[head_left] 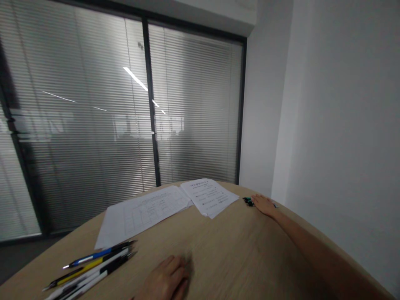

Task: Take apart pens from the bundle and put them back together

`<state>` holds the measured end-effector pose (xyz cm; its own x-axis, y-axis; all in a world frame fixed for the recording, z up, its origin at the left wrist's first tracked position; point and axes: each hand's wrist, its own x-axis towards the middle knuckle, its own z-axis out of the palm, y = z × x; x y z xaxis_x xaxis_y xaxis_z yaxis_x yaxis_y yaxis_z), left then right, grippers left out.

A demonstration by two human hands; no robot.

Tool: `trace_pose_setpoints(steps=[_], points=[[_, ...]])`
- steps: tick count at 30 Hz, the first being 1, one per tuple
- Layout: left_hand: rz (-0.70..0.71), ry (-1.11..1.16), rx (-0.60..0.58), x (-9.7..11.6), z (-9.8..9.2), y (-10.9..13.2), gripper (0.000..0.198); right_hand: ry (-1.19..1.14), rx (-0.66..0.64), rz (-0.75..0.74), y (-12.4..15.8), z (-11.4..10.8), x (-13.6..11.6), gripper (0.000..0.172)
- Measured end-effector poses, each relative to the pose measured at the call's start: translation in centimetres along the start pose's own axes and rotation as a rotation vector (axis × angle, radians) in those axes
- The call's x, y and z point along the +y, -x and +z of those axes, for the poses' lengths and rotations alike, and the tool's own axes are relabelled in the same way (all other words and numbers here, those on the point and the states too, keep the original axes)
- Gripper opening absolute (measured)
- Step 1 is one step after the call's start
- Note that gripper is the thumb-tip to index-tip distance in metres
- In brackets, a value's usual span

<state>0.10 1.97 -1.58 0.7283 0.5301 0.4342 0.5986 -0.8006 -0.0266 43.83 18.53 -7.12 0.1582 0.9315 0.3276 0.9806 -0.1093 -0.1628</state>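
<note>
My right hand (pixel 261 204) reaches to the far right edge of the table, its fingers over a small bunch of dark and green pens (pixel 248 201). Their ends stick out to the left of the fingers, and a pale tip shows on the other side; the palm hides the middle. Close to the camera, my left hand (pixel 164 281) rests on the table with its fingers curled in. Its fingertips and anything under them are hidden. Left of it lies a loose row of pens (pixel 90 271), blue, yellow, white and black, side by side and slightly blurred.
A rounded wooden table (pixel 215 250) fills the lower part of the view. Toward its far edge lie a sheet with a printed table (pixel 146 212) and a stack of printed pages (pixel 211 198). Behind stands a glass partition with blinds (pixel 196 112); a pale wall (pixel 340 104) rises at right.
</note>
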Motion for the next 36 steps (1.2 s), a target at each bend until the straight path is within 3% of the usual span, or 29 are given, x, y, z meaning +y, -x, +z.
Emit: trace_pose_setpoints(steps=[10,20,31,36], points=[[0.027,0.039,0.074,0.0,0.0,-0.2,0.013,-0.038,0.019,-0.137,0.8,-0.6,0.1,0.034],[0.002,0.047,0.011,0.0,0.0,-0.1,0.014,-0.092,0.01,-0.282,1.2,-1.4,0.5,0.034],[0.01,0.039,0.048,0.0,0.2,0.1,0.016,-0.069,0.166,-0.221,2.1,-1.7,-0.2,0.035],[0.004,-0.019,0.008,0.0,0.5,-0.1,0.015,-0.088,0.251,-0.22,3.6,-2.4,-0.9,0.039]])
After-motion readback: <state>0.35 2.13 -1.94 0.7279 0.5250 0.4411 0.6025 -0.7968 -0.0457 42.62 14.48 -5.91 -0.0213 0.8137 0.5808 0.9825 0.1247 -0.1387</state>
